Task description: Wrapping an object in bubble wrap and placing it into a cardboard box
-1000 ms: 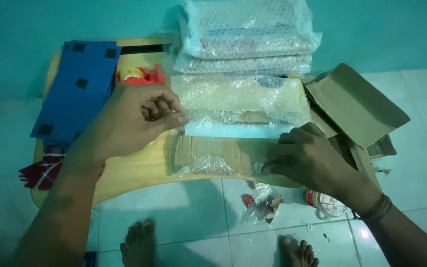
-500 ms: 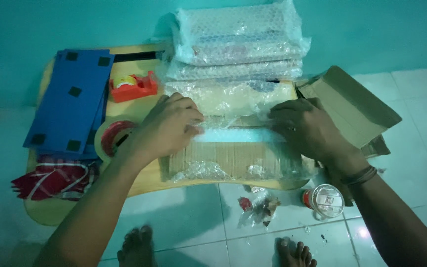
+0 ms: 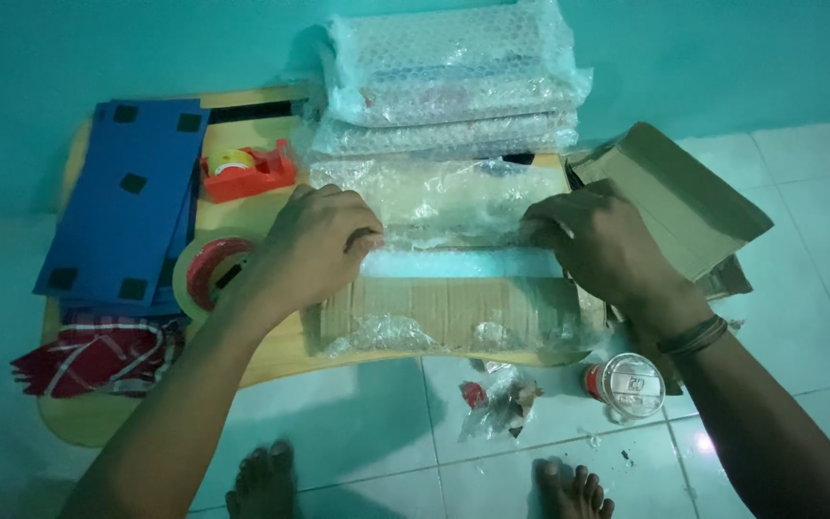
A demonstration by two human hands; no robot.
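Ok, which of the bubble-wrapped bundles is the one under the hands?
The nearest one, the flat cardboard bundle at the table's front edge. Both the left hand and right hand press its wrap; the other wrapped packs lie stacked behind, untouched.

Item count — my two hands: left hand, right hand. Bubble-wrapped bundles stacked at rear: two. Tape dispenser: one. Tape roll: one. Blue panels — one stack.
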